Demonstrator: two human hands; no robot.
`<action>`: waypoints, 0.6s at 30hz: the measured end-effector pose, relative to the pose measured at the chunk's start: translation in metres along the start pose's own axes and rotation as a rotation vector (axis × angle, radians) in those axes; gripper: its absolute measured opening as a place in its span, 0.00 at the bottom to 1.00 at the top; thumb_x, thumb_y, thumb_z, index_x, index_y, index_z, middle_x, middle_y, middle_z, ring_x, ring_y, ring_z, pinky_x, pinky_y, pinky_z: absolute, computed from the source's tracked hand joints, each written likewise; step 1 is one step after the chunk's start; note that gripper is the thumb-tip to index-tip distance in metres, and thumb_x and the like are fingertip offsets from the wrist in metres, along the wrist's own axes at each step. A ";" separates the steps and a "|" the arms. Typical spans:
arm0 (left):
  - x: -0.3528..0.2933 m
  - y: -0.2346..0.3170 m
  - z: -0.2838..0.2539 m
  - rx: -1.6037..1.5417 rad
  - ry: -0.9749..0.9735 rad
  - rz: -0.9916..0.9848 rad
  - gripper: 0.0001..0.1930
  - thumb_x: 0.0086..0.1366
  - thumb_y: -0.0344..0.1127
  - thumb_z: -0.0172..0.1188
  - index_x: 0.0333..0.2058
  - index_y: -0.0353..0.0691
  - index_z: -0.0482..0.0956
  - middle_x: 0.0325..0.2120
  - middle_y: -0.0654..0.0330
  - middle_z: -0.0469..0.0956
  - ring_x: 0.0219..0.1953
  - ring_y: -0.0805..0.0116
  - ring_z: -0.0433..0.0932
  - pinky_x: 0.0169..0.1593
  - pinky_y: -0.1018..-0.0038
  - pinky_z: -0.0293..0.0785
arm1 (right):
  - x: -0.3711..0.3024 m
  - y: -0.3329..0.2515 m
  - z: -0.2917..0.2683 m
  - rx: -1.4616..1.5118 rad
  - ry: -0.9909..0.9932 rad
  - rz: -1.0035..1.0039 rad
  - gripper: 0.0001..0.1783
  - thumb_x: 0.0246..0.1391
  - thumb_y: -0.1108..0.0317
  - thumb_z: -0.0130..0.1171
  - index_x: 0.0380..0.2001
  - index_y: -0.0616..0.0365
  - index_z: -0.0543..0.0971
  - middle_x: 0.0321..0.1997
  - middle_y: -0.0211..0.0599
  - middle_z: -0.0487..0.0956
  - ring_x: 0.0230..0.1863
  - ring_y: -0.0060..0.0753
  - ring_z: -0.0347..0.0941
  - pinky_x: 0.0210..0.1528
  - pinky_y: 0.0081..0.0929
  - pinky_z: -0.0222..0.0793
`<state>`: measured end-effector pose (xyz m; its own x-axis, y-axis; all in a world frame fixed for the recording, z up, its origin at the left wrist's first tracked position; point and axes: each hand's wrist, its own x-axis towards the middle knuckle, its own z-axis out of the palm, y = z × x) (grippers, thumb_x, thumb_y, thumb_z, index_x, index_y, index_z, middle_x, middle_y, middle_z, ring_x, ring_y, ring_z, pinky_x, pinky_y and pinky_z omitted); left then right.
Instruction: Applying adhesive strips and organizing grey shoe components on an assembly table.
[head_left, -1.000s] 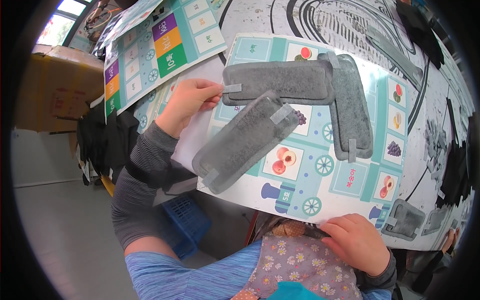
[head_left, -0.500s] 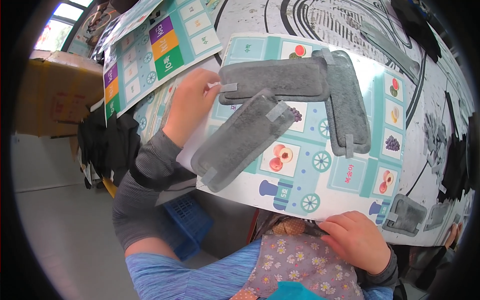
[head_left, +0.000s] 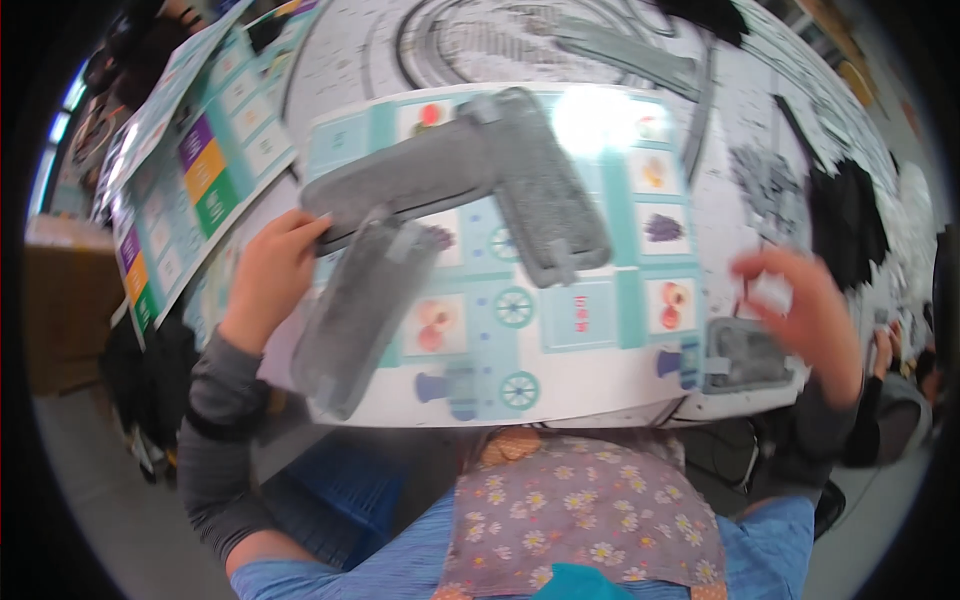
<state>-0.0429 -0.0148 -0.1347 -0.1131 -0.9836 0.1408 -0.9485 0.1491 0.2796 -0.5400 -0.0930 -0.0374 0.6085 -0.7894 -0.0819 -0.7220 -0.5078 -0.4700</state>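
Note:
Three long grey plush pads with small pale end tabs lie overlapping on a printed board [head_left: 590,390] with fruit pictures. My left hand [head_left: 272,275] pinches the left end of the upper pad [head_left: 410,178], fingers pressed together at its corner. Below that, a second pad [head_left: 360,315] slants toward the near left edge of the board. The third pad [head_left: 550,190] stretches from the top middle toward the right. My right hand [head_left: 805,315] is raised at the right edge, blurred, its thumb and fingers apart with nothing seen between them. It is nearest a smaller grey pad [head_left: 745,350].
More printed boards [head_left: 215,165] stand at the left, by a cardboard box [head_left: 65,300]. Black cloth [head_left: 845,225] and grey scraps [head_left: 765,180] lie at the right. A grey strip [head_left: 630,58] is at the back. Another person's hand [head_left: 885,350] shows far right.
My right hand has lifted from the board's near edge and moved right, opening. My left hand stays at the upper pad's end, which now tilts lower at the left. The whole view has shifted right.

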 end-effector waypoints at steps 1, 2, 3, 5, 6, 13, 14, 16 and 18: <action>0.003 0.005 -0.001 -0.015 -0.016 -0.015 0.14 0.57 0.22 0.53 0.42 0.35 0.81 0.35 0.52 0.78 0.40 0.49 0.77 0.45 0.62 0.73 | 0.010 0.028 -0.018 0.011 0.005 0.110 0.13 0.48 0.76 0.64 0.39 0.63 0.79 0.33 0.37 0.80 0.35 0.29 0.76 0.42 0.26 0.71; 0.001 0.009 -0.004 -0.024 -0.037 -0.035 0.14 0.58 0.22 0.53 0.43 0.34 0.81 0.35 0.51 0.78 0.40 0.48 0.77 0.45 0.62 0.73 | 0.018 0.067 -0.026 0.015 0.055 0.200 0.10 0.50 0.75 0.62 0.38 0.64 0.78 0.31 0.34 0.79 0.34 0.25 0.74 0.40 0.25 0.70; 0.001 0.009 -0.002 -0.012 -0.039 -0.036 0.14 0.58 0.22 0.53 0.43 0.34 0.81 0.36 0.51 0.78 0.40 0.48 0.77 0.45 0.63 0.73 | 0.023 0.110 -0.037 -0.002 0.040 0.263 0.10 0.52 0.75 0.61 0.39 0.64 0.78 0.33 0.31 0.79 0.37 0.22 0.73 0.42 0.23 0.70; 0.002 0.005 0.002 -0.032 -0.037 -0.023 0.14 0.59 0.21 0.52 0.43 0.32 0.80 0.37 0.50 0.78 0.42 0.48 0.77 0.46 0.64 0.73 | 0.019 0.182 -0.050 -0.136 0.122 0.313 0.10 0.49 0.74 0.62 0.37 0.65 0.79 0.31 0.35 0.80 0.36 0.26 0.76 0.41 0.25 0.71; 0.001 0.005 -0.002 -0.042 -0.037 -0.027 0.14 0.59 0.21 0.52 0.43 0.31 0.80 0.39 0.50 0.79 0.42 0.49 0.77 0.46 0.64 0.73 | 0.019 0.208 -0.049 -0.176 0.194 0.326 0.10 0.45 0.72 0.63 0.33 0.65 0.80 0.29 0.41 0.80 0.33 0.35 0.77 0.38 0.30 0.72; 0.002 0.013 -0.011 -0.101 -0.081 -0.061 0.13 0.60 0.19 0.50 0.43 0.29 0.79 0.41 0.49 0.79 0.44 0.48 0.78 0.48 0.65 0.73 | 0.061 0.219 -0.013 0.037 0.248 0.417 0.15 0.46 0.62 0.69 0.30 0.64 0.81 0.30 0.41 0.81 0.33 0.36 0.77 0.37 0.31 0.73; 0.003 0.015 -0.011 -0.082 -0.083 -0.061 0.13 0.60 0.20 0.51 0.43 0.29 0.79 0.41 0.49 0.79 0.44 0.48 0.78 0.48 0.65 0.73 | 0.066 0.215 -0.010 0.044 0.245 0.409 0.15 0.46 0.62 0.69 0.30 0.64 0.81 0.30 0.41 0.81 0.33 0.36 0.77 0.37 0.31 0.73; 0.002 0.017 -0.014 -0.052 -0.088 -0.072 0.13 0.60 0.20 0.51 0.43 0.30 0.79 0.41 0.49 0.79 0.44 0.48 0.78 0.49 0.65 0.73 | 0.075 0.208 -0.004 -0.104 0.285 0.519 0.19 0.44 0.58 0.71 0.28 0.64 0.80 0.29 0.42 0.80 0.31 0.38 0.76 0.35 0.33 0.72; 0.002 0.017 -0.016 -0.039 -0.120 -0.057 0.13 0.60 0.20 0.51 0.43 0.30 0.79 0.42 0.49 0.79 0.45 0.48 0.77 0.50 0.65 0.73 | 0.077 0.223 -0.006 -0.153 0.285 0.461 0.20 0.43 0.56 0.71 0.26 0.64 0.80 0.28 0.42 0.80 0.31 0.39 0.76 0.35 0.33 0.72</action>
<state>-0.0548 -0.0130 -0.1142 -0.0958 -0.9953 0.0097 -0.9424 0.0939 0.3212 -0.6557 -0.2693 -0.1437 0.1207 -0.9927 0.0020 -0.9447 -0.1155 -0.3070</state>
